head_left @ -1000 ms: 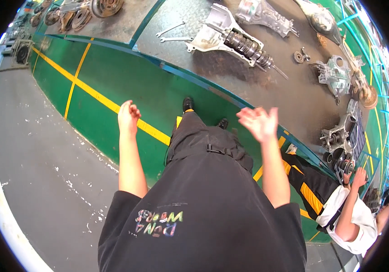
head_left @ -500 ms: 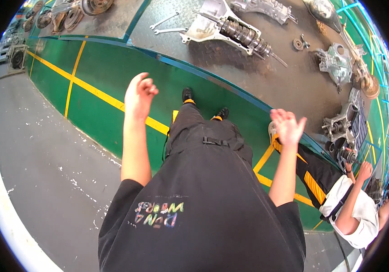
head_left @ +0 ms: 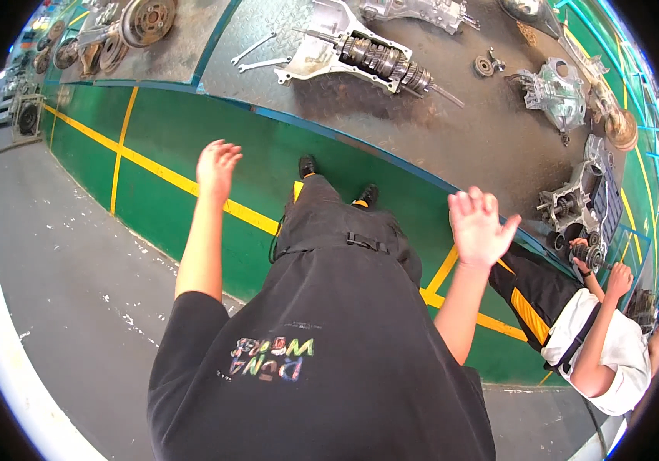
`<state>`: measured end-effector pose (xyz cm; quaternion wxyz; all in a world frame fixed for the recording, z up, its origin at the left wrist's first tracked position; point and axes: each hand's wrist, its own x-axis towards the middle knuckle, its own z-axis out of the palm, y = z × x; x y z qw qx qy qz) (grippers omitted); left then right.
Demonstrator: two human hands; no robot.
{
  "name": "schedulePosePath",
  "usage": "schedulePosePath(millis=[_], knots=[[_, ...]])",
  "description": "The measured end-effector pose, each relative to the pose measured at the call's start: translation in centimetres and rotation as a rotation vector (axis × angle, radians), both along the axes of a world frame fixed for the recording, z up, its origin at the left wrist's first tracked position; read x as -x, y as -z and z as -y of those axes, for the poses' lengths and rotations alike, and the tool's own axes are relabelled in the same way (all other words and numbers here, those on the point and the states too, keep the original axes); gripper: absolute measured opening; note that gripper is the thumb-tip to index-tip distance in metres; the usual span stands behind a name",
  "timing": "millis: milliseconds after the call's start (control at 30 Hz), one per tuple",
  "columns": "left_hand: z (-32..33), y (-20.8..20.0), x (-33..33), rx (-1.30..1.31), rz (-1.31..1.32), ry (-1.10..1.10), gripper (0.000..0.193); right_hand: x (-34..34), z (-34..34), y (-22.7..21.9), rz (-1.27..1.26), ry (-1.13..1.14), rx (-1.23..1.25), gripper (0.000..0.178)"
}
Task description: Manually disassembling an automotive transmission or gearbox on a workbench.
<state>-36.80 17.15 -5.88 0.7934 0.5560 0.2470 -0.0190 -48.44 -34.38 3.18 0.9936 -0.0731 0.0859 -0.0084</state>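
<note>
My left hand [head_left: 217, 170] is raised over the green floor, its fingers apart and nothing in it. Near the table's front edge, my right hand [head_left: 481, 227] is held up with the palm showing and fingers spread, also empty. Neither hand touches anything. Beyond them, on the metal workbench [head_left: 452, 131], lies an opened gearbox housing [head_left: 310, 65] with a gear shaft [head_left: 379, 58] exposed inside it. Two wrenches [head_left: 264, 64] rest on the bench to the left of the housing.
A second gearbox casing [head_left: 421, 11], a small bearing [head_left: 484, 66] and a grey housing [head_left: 556, 96] lie farther along the bench. At right, a co-worker in a white shirt [head_left: 587, 338] handles a gear shaft [head_left: 589, 253]. Rusty brake drums [head_left: 147, 21] sit on the left bench.
Both hands have spread apart slightly; the left moved left, and the right palm has turned more upward. The view has shifted, so the bench parts sit a little farther left and up.
</note>
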Motion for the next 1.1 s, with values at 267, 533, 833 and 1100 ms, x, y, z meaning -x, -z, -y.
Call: schedulePosePath(millis=[267, 533, 833, 1100], knots=[[0.8, -10.8, 4.5, 0.068, 0.122, -0.310, 0.036, -4.0, -7.8, 16.4, -0.409, -0.733, 0.323, 0.085], [1.5, -18.7, 4.4, -0.106, 0.246, -0.320, 0.038, -6.1, -14.1, 11.2, -0.023, -1.032, -0.060, 0.081], [2.0, -18.0, 6.0, 0.177, 0.394, -0.280, 0.042, -8.6, -10.1, 0.3, -0.214, -0.678, -0.548, 0.092], [4.2, -18.0, 6.1, 0.283, 0.414, -0.290, 0.043, -8.8, -5.0, 6.8, -0.099, -0.279, -0.066, 0.081]])
